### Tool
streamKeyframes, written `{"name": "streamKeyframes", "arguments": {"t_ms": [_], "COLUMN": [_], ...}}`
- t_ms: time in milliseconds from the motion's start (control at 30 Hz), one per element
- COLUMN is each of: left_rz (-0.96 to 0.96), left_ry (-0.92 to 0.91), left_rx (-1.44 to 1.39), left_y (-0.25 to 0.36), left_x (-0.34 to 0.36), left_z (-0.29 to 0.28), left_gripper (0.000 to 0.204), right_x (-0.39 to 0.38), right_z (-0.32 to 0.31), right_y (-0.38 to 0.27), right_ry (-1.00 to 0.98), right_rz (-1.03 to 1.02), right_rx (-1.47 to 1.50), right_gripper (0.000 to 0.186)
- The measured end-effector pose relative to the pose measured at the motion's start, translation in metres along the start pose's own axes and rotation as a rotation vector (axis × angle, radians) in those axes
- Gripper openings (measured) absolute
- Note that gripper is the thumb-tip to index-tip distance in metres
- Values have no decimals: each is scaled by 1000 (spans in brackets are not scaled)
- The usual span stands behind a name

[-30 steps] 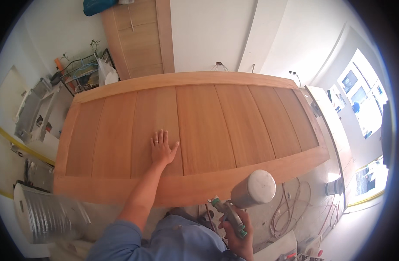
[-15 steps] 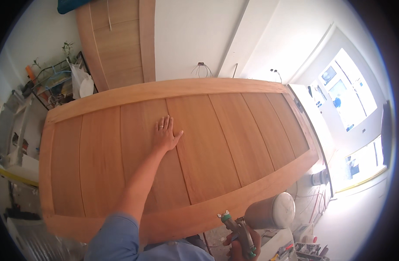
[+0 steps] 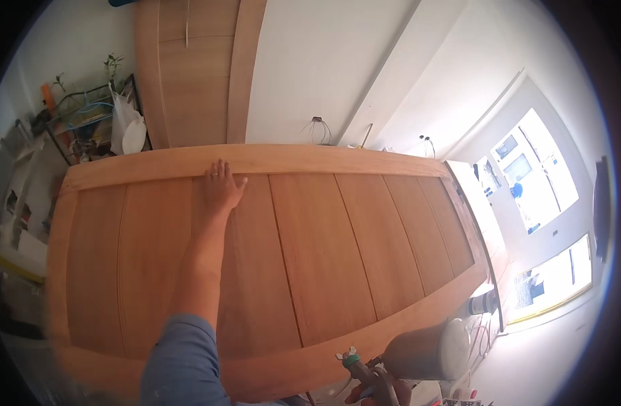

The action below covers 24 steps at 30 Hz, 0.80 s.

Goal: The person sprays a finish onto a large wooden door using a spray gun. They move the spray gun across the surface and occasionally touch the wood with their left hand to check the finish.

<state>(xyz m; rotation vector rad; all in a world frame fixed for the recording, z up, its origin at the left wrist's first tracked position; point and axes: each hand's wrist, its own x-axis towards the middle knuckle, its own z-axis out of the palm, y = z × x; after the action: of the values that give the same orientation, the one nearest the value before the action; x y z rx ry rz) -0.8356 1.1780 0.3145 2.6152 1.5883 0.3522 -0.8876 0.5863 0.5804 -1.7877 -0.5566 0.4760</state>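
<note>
A large wooden door (image 3: 317, 243) with grooved panels lies flat before me. My left hand (image 3: 222, 186) rests palm down near its far rail, fingers stretched out, a ring on one of them. At the lower right, my right hand (image 3: 378, 394) grips a spray gun (image 3: 362, 371) by its handle; the hand is partly cut off by the picture's lower edge. The gun carries a metal cup (image 3: 429, 348) on its side, and its green-ringed nozzle points toward the door's near rail.
Another wooden door (image 3: 197, 81) leans on the far white wall. A rack (image 3: 97, 115) with a white bag and plants stands at the far left. Loose wires (image 3: 317, 130) stick out of a wall box. Beyond the door's right end are a can (image 3: 483, 302) and bright windows (image 3: 535, 172).
My left hand has slid away from me and slightly left, from the panel's middle to the far rail. The spray gun stays in my right hand, a little lower in view.
</note>
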Motion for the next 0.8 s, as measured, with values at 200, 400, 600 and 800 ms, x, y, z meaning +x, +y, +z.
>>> {"name": "streamKeyframes", "arguments": {"t_ms": [200,400,600,800], "left_rz": [-162,-168,-114,-287], "left_ry": [-12,49,2,-57], "left_rx": [-2,-19,-17,15], "left_y": [-52,-61,-116,-155], "left_x": [27,28,10,-11], "left_z": [2,9,-11,-30], "left_gripper": [103,102,94,91], "right_x": [12,24,21,22], "right_z": [17,20,32,27], "right_y": [1,-4,-13,-8], "right_ry": [41,18,101,-22], "right_rz": [-14,4,52,93], "right_rx": [13,-3,-20,-8], "right_gripper": [63,65,59,55]}}
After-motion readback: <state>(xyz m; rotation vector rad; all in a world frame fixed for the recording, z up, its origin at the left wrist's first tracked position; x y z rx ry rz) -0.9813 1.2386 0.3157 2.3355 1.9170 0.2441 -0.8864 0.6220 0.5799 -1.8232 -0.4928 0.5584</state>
